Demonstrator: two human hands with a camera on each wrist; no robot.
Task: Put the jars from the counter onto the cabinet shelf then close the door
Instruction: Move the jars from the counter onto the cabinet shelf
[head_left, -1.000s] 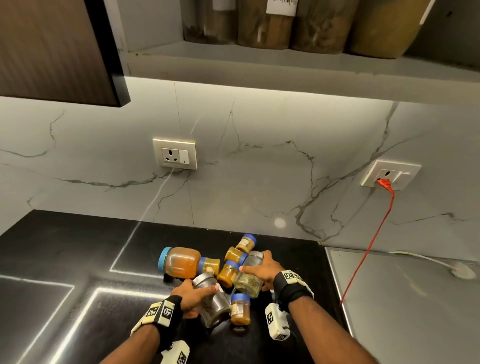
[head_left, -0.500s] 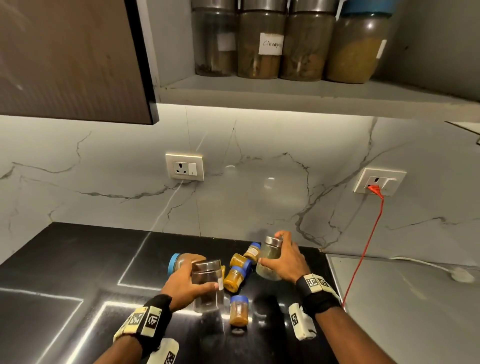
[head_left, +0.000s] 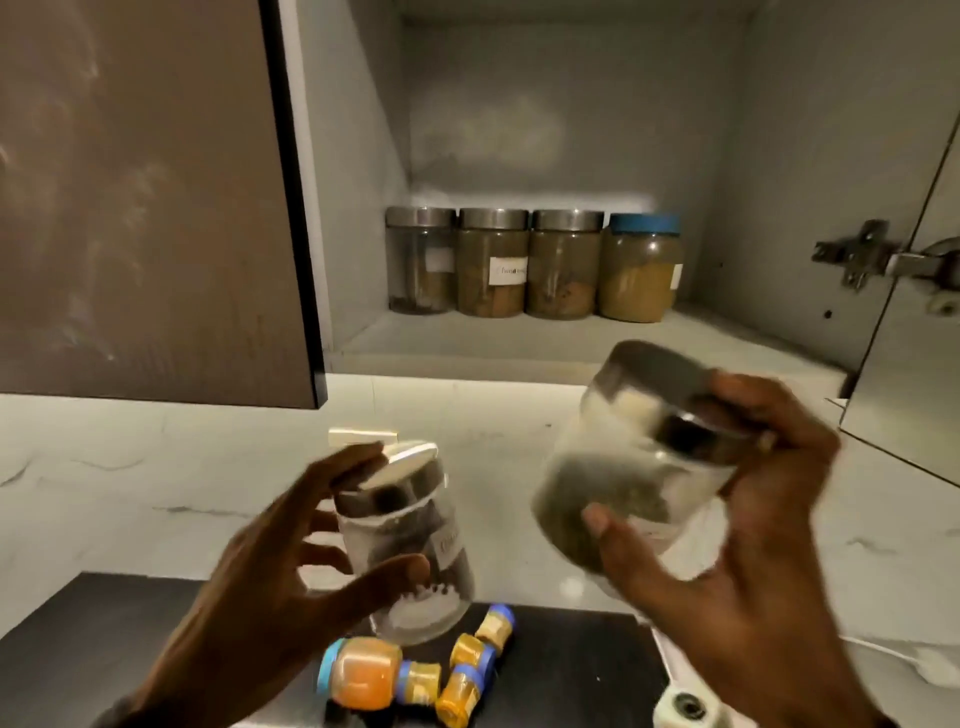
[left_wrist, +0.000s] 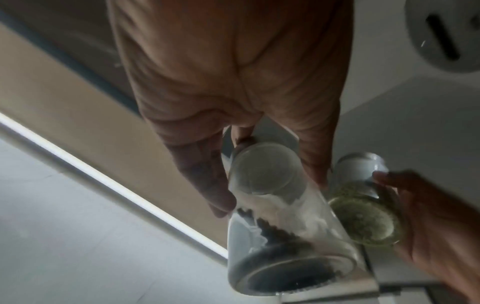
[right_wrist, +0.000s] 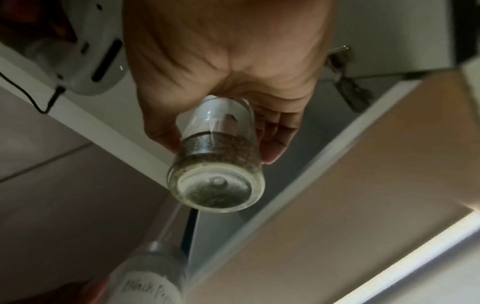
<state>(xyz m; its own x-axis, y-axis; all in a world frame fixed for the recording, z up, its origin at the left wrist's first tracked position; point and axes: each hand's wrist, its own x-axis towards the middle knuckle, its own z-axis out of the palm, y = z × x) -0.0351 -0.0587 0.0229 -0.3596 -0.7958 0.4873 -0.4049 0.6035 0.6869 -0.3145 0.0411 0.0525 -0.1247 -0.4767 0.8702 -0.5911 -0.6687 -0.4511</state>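
Black counter (head_left: 130, 639) | marble wall (head_left: 156, 467) | grey shelf (head_left: 519, 338) | both grips hold jars

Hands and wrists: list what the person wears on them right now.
The left hand and right hand are bare: no gloves, no sleeves in view. The left wrist housing and the right wrist housing are white and rounded, each with a dark slot; a thin black cable leaves the right one.

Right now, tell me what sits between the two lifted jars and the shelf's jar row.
Nothing: in the head view, bare shelf lies before the jar row.
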